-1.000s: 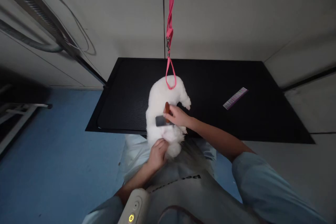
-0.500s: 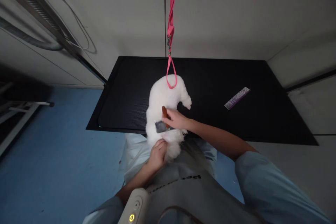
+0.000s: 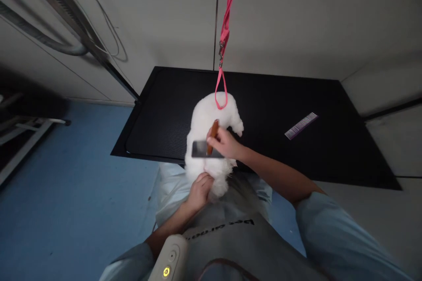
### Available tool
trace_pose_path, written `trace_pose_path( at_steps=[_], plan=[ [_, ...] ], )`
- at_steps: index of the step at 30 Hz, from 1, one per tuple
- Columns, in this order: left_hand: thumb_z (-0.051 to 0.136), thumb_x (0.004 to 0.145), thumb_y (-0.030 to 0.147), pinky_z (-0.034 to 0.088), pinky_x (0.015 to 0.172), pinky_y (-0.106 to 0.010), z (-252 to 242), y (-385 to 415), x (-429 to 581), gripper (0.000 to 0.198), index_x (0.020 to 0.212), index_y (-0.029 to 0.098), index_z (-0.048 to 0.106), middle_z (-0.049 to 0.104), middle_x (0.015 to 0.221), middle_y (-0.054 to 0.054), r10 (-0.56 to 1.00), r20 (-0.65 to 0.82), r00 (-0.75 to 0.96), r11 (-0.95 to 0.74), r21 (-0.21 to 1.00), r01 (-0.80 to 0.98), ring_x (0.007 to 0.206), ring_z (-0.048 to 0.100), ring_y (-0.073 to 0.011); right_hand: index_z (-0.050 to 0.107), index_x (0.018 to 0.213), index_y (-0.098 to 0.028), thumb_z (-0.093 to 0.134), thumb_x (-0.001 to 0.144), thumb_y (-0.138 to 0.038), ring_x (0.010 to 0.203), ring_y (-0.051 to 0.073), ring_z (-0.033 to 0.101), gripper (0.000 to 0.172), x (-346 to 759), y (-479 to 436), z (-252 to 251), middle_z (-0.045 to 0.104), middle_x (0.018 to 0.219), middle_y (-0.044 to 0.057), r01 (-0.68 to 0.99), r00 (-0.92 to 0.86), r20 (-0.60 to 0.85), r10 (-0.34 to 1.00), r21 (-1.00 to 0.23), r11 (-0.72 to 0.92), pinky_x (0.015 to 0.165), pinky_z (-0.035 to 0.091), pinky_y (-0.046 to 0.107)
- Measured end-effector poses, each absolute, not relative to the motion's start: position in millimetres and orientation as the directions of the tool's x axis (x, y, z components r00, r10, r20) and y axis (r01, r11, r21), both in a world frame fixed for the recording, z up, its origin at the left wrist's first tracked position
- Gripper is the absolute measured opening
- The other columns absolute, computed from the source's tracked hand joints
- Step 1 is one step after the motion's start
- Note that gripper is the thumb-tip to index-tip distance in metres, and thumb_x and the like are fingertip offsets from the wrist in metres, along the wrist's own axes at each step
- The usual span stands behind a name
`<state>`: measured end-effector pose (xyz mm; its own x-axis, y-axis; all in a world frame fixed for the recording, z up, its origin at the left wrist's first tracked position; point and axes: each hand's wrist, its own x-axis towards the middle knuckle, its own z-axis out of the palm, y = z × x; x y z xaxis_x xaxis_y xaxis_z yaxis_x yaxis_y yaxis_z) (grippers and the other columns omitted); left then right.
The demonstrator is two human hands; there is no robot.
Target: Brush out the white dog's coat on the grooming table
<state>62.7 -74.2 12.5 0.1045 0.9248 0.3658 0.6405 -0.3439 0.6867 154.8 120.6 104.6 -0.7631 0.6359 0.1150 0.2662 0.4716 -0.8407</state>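
Note:
A white fluffy dog (image 3: 206, 114), live or a model I cannot tell, lies along the near edge of the black table with its near end against my apron. In my right hand (image 3: 224, 142) is a slicker brush (image 3: 199, 149), its orange-brown handle between thumb and fingers and its wide flat head over the dog's coat. Whether the pins touch the fur is hidden. My left hand (image 3: 200, 189) is closed on the white fur at the near end. A pink loop leash (image 3: 225, 37) hangs from above, its loop around the dog's far end.
A metal comb with a purple spine (image 3: 301, 126) lies on the right half of the black table (image 3: 270, 96). A slanted pole (image 3: 108, 66) and a grey hose (image 3: 42, 41) are at the left. A wall stands behind the table. A pale device with a yellow light (image 3: 169, 257) is low in view.
My right hand has moved the slicker brush up the dog's body, away from me, and its head now looks wider. My left hand stays on the fur. The view has shifted slightly.

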Motion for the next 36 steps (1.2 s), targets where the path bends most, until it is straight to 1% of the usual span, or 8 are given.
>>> trace_pose_path(
  at_steps=[2,12,15,19,23,27,31,36],
  plan=[
    [0.046,0.084,0.023,0.049,0.084,-0.039,10.1,-74.8,63.3,0.02,0.092,0.017,0.063,0.065,0.09,-0.008,0.926,0.362,0.11,-0.344,0.681,0.646,0.092,0.056,-0.0229,0.05,0.085,-0.019,0.054,0.085,-0.029,0.067,0.014,0.056,0.011,153.7,115.7,107.1,0.059,0.076,0.0,0.347,-0.821,-0.002,0.571,-0.796,0.497,0.062,0.042,0.026],
    [0.046,0.086,0.018,0.048,0.084,-0.037,9.4,-75.6,67.9,0.017,0.09,0.015,0.062,0.065,0.088,-0.007,0.923,0.367,0.111,-0.356,0.712,0.606,0.09,0.055,-0.0212,0.05,0.085,-0.019,0.055,0.085,-0.031,0.07,0.016,0.054,0.013,153.8,105.7,108.6,0.059,0.078,0.002,0.466,-0.765,0.028,0.643,-0.666,0.582,0.065,0.04,0.028],
    [0.046,0.087,0.02,0.048,0.082,-0.036,8.6,-76.3,68.0,0.017,0.086,0.016,0.062,0.065,0.086,-0.007,0.922,0.369,0.119,-0.365,0.719,0.592,0.089,0.055,-0.0209,0.05,0.094,-0.018,0.051,0.087,-0.029,0.077,0.016,0.056,0.013,155.9,107.0,106.8,0.061,0.089,0.005,0.375,-0.693,0.184,0.697,-0.734,0.567,0.069,0.042,0.028],
    [0.042,0.088,0.02,0.048,0.078,-0.036,8.4,-76.0,68.1,0.021,0.088,0.016,0.063,0.065,0.086,-0.008,0.921,0.373,0.112,-0.364,0.723,0.587,0.086,0.056,-0.021,0.051,0.087,-0.019,0.055,0.085,-0.029,0.068,0.015,0.055,0.011,156.0,103.8,107.0,0.06,0.077,0.001,0.374,-0.832,-0.023,0.554,-0.761,0.53,0.063,0.041,0.027],
    [0.045,0.087,0.02,0.048,0.08,-0.036,7.0,-76.3,68.1,0.019,0.088,0.017,0.063,0.066,0.087,-0.007,0.928,0.356,0.112,-0.352,0.739,0.574,0.089,0.057,-0.0212,0.051,0.09,-0.019,0.054,0.086,-0.029,0.081,0.019,0.057,0.012,155.2,103.0,110.8,0.061,0.088,0.006,0.418,-0.715,0.138,0.685,-0.701,0.578,0.072,0.042,0.03],
    [0.044,0.088,0.02,0.048,0.081,-0.037,3.9,-77.8,67.4,0.02,0.089,0.016,0.063,0.066,0.088,-0.008,0.929,0.356,0.105,-0.348,0.74,0.575,0.09,0.056,-0.0216,0.051,0.086,-0.019,0.057,0.084,-0.03,0.067,0.016,0.055,0.012,156.4,102.6,109.0,0.06,0.076,0.002,0.402,-0.818,-0.022,0.575,-0.737,0.544,0.063,0.041,0.028],
    [0.045,0.087,0.02,0.047,0.084,-0.039,3.2,-78.1,66.4,0.02,0.093,0.016,0.063,0.065,0.089,-0.008,0.919,0.379,0.112,-0.372,0.736,0.566,0.091,0.055,-0.0222,0.05,0.089,-0.018,0.054,0.086,-0.03,0.078,0.018,0.057,0.012,160.5,103.5,102.5,0.061,0.085,0.005,0.406,-0.705,0.137,0.696,-0.726,0.555,0.071,0.042,0.029],
    [0.041,0.088,0.02,0.047,0.082,-0.04,5.9,-77.1,66.3,0.023,0.089,0.016,0.064,0.065,0.088,-0.009,0.929,0.358,0.098,-0.344,0.731,0.59,0.09,0.055,-0.0228,0.051,0.087,-0.018,0.055,0.085,-0.03,0.069,0.015,0.056,0.012,165.4,102.1,98.7,0.06,0.077,0.001,0.371,-0.802,0.012,0.598,-0.774,0.513,0.066,0.042,0.027]
  ],
)
